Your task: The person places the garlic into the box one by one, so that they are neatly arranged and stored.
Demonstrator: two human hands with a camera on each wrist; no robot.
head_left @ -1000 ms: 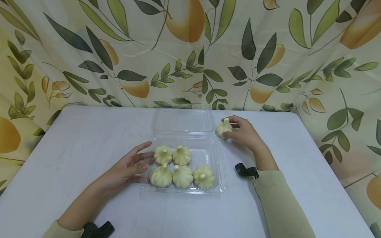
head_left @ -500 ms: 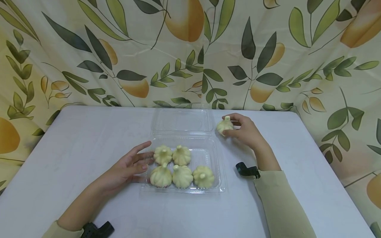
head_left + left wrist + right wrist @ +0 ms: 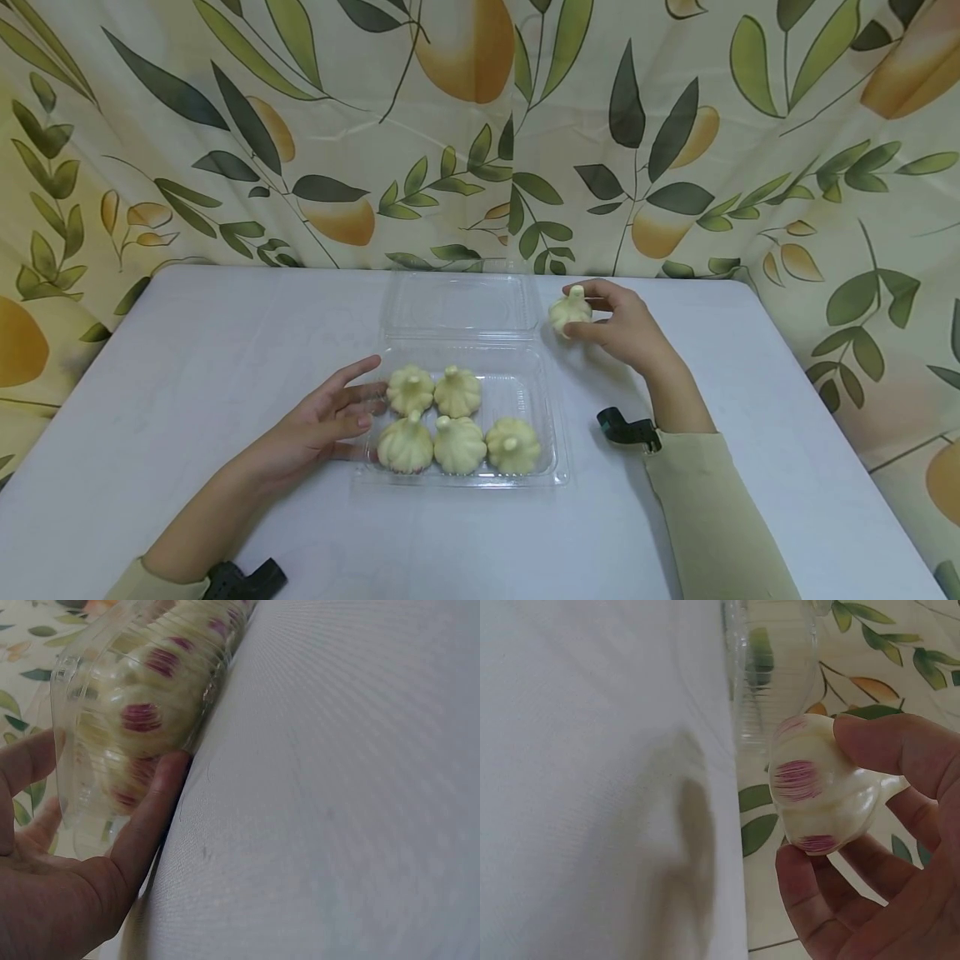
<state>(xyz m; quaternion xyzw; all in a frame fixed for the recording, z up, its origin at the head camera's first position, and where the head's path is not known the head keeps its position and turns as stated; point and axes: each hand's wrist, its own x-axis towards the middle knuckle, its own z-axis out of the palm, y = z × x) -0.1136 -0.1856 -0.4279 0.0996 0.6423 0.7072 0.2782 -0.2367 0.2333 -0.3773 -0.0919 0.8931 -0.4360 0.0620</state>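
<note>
My right hand (image 3: 618, 325) pinches a pale garlic bulb (image 3: 570, 311), stem up, right of the clear container's lid. In the right wrist view the bulb (image 3: 821, 787) has pink streaks and is apart from the table, between thumb and fingertips. The clear plastic container (image 3: 551, 417) lies with its lid (image 3: 461, 304) folded back. Several garlic bulbs (image 3: 460, 445) sit inside: two in the back row, three in front, with a gap at the back right. My left hand (image 3: 322, 421), fingers spread and fairly straight, rests against the container's left side; in the left wrist view a finger (image 3: 154, 806) touches its wall.
The white table (image 3: 225, 333) ends at a back edge against a curtain (image 3: 360, 125) patterned with leaves and fruit. A black wrist camera (image 3: 626, 429) sits by the right sleeve, another (image 3: 247, 577) by the left.
My right hand has raised the garlic bulb slightly and moved a little away, to the right. My left hand and the container stay in place.
</note>
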